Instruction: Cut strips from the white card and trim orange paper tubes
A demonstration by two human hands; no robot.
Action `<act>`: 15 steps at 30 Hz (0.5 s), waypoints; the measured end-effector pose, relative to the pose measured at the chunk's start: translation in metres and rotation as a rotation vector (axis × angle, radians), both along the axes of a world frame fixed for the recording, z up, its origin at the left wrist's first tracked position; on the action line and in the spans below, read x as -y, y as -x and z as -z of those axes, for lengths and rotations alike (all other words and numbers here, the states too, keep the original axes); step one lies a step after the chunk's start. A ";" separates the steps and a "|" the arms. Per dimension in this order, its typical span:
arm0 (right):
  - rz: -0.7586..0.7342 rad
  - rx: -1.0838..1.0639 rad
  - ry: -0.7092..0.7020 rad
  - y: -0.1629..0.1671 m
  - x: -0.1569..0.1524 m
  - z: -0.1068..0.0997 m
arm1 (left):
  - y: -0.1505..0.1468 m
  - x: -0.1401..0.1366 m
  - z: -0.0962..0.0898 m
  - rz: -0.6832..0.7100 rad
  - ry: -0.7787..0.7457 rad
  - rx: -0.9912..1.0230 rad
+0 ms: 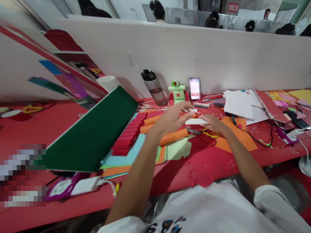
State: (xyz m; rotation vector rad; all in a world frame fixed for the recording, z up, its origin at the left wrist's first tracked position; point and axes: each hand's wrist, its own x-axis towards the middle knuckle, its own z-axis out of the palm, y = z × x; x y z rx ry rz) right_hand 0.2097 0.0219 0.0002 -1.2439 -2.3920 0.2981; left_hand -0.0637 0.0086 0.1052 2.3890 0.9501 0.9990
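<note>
My left hand [171,118] is above the orange paper rolls [173,137], fingers stretched and apart; whether it touches the rolls is hidden. A narrow white strip [195,121] lies between my hands. At its right end, the fingers and thumb of my right hand [213,124] close around it. Just below are scissors [210,133] with yellow and red handles. Behind my left hand stands a light green paper figure [178,92] with a red star. Folded red paper pieces [130,136] lie in a row to the left, on light blue sheets [136,150].
A green board [94,129] leans at the left, near a water bottle [155,89]. A phone [194,88] stands against the white partition [121,48]. White papers [238,103], a black cable [257,137] and a purple power strip [286,136] occupy the right side.
</note>
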 end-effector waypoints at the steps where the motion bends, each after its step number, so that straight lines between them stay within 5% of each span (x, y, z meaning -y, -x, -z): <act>1: 0.003 -0.015 -0.003 0.000 0.001 0.000 | -0.006 -0.007 0.010 0.041 0.013 -0.116; 4: -0.025 -0.076 -0.016 0.002 0.003 -0.002 | -0.023 -0.019 0.051 0.049 0.022 -0.410; 7: -0.065 -0.134 -0.014 0.004 0.004 -0.001 | -0.028 -0.019 0.078 0.034 -0.015 -0.474; 15: -0.118 -0.163 -0.018 0.010 0.005 0.002 | -0.014 -0.019 0.085 0.031 0.019 -0.447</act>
